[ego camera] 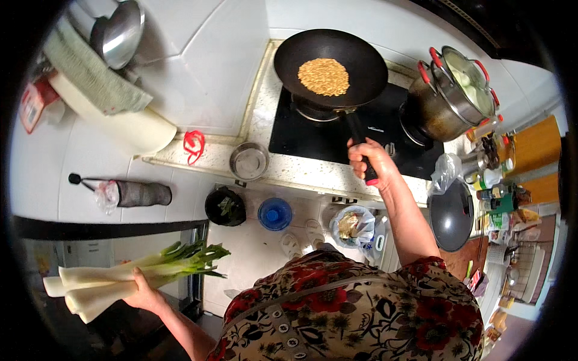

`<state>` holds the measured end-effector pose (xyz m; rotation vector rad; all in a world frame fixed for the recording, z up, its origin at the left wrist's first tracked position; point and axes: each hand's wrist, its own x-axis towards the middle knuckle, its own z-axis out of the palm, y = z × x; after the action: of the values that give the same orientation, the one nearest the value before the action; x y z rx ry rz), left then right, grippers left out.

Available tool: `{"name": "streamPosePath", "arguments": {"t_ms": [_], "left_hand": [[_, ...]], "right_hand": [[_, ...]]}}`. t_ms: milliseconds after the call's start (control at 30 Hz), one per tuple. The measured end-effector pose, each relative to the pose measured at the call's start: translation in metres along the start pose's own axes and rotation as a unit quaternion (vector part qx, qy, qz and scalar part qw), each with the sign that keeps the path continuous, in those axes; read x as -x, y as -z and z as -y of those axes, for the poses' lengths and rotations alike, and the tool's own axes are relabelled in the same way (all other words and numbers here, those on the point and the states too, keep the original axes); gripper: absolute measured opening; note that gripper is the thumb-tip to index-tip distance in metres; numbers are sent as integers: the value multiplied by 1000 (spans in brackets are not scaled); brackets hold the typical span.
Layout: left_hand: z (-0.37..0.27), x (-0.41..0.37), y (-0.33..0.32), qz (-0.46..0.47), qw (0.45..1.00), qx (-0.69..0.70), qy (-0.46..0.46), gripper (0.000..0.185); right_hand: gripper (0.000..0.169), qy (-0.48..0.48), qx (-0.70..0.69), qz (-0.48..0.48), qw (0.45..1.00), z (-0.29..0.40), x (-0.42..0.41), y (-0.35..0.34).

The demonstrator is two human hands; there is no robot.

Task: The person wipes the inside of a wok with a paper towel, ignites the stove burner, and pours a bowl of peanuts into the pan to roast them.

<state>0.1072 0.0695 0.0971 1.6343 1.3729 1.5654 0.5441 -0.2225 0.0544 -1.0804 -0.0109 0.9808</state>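
Note:
My right hand [372, 160] is closed around the black handle [353, 124] of a dark wok [368, 67]. The wok is tilted above the left burner of a black glass cooktop [289, 131]. A round patch of golden-brown grains or seeds [323, 76] lies spread in its bowl; their exact kind is unclear. Low on the left, my left hand [143, 291] grips a bunch of several thick leeks [101, 284]. Their white ends point left and their cut green tops point right.
A steamer pot [433, 106] with red handles occupies the right burner. On the speckled counter [302, 169] rest a metal bowl [249, 161] and a red ribbon [194, 146]. A wok lid [450, 216] and bottles stand right. Below are a blue bucket [274, 214] and lined bins [354, 227].

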Motion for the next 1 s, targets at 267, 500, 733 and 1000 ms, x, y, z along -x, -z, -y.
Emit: {"name": "streamPosePath", "arguments": {"t_ms": [267,500,733,1000], "left_hand": [[-8,5,-20,58,995,22,-75,41],[-11,9,-15,23,999,-16,-27,38],[-29,25,-40,51,997,29,-54,49],[-48,23,-36,88,993,77,-34,45]], "right_hand": [[18,-14,-3,-10,1000,-14,0,8],[18,-15,-50,18,998,-29,-15,21],[23,-18,-17,-17,1000,-29,-17,14],[43,122,191,-201,953,-37,4,29]]}}
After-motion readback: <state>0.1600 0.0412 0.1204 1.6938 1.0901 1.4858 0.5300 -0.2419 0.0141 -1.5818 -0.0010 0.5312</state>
